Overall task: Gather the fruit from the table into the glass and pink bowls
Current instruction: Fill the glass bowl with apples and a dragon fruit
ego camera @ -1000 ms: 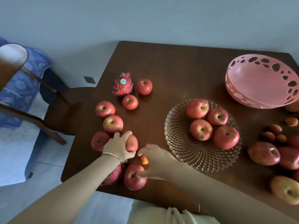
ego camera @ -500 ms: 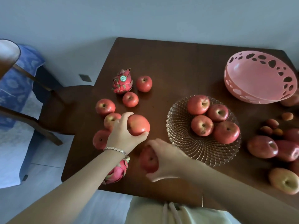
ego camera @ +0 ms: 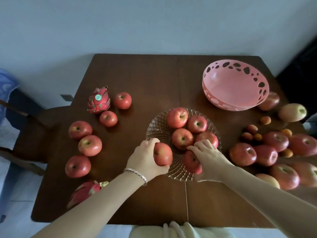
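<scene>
The glass bowl [ego camera: 155, 125] sits mid-table with several red apples in it. My left hand [ego camera: 144, 160] grips a red apple [ego camera: 163, 154] over the bowl's near left rim. My right hand [ego camera: 208, 156] holds another red apple [ego camera: 191, 162] at the bowl's near edge, fingers curled over its top. The pink perforated bowl [ego camera: 235, 85] stands empty at the back right. Loose apples [ego camera: 90, 145] lie on the left with a dragon fruit [ego camera: 98, 100]. A second dragon fruit [ego camera: 85, 190] lies partly under my left forearm.
A heap of apples [ego camera: 242, 153] and small orange fruits [ego camera: 265, 120] crowds the table's right side. The dark wooden table [ego camera: 137, 74] meets a pale wall. A wooden chair [ego camera: 34, 127] stands to the left.
Both hands lifted apples from the near left of the table and carried them right to the glass bowl. The camera view shifted right, showing more fruit there.
</scene>
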### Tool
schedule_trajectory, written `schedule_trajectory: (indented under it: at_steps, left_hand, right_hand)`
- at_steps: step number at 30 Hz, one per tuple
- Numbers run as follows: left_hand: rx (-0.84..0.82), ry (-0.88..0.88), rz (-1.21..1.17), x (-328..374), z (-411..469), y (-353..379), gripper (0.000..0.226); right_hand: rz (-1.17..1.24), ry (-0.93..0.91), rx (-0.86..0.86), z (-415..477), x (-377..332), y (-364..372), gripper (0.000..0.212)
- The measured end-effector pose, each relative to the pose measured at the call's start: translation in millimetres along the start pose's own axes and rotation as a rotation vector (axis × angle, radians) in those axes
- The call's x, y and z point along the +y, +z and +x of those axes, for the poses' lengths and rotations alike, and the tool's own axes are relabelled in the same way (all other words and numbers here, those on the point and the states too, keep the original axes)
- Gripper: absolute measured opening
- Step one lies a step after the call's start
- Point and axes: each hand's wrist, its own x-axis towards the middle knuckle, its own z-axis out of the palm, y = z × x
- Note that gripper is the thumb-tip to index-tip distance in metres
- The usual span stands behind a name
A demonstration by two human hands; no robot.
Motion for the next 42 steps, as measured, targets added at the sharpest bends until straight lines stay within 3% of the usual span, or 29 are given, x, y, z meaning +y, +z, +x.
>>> schedule_trajectory:
  at_steps: [4,10,15,22,26,30,35,39,42]
  left_hand:
    - [-0.035,0.024,0.139,12.9,11.8,10.9,0.078]
    - [-0.113,0.071,0.407,26.3,30.5,27.3,0.078]
    - [-0.194,0.072,0.203,28.0,37.2,40.0,0.070]
    - [-0.164,-0.068,-0.262,12.2,27.6,40.4,0.084]
    - [-0.112,-0.209,-0.512,3.6,31.3,37.1,0.061]
    - [-0.105,-0.179,-0.577,0.3,29.4,37.4,0.058]
    - [-0.089,-0.147,-0.641,-2.1,27.1,43.4,0.058]
    - [-0.164,-0.095,-0.414,-1.4,25.2,38.4,0.069]
    - [0.023,-0.036,-0.223,-10.6,16.1,17.5,0.059]
  right_hand:
    - [-0.032,-0.017,0.135,0.9,5.6,16.2,0.078]
    - [-0.062,-0.114,0.233,0.7,15.8,21.7,0.079]
    - [0.014,-0.139,0.272,3.2,18.7,21.8,0.077]
    - [0.069,-0.045,0.263,6.4,9.0,21.9,0.077]
    - [0.193,-0.091,0.260,18.6,-5.8,15.9,0.080]
    - [0.253,-0.104,0.102,35.5,-15.0,7.3,0.085]
    - [0.162,-0.125,0.006,44.7,-20.1,2.9,0.088]
    - [0.105,-0.116,0.017,51.5,-29.1,0.8,0.083]
    - [0.047,-0.112,-0.037,57.5,-33.6,-4.6,0.085]
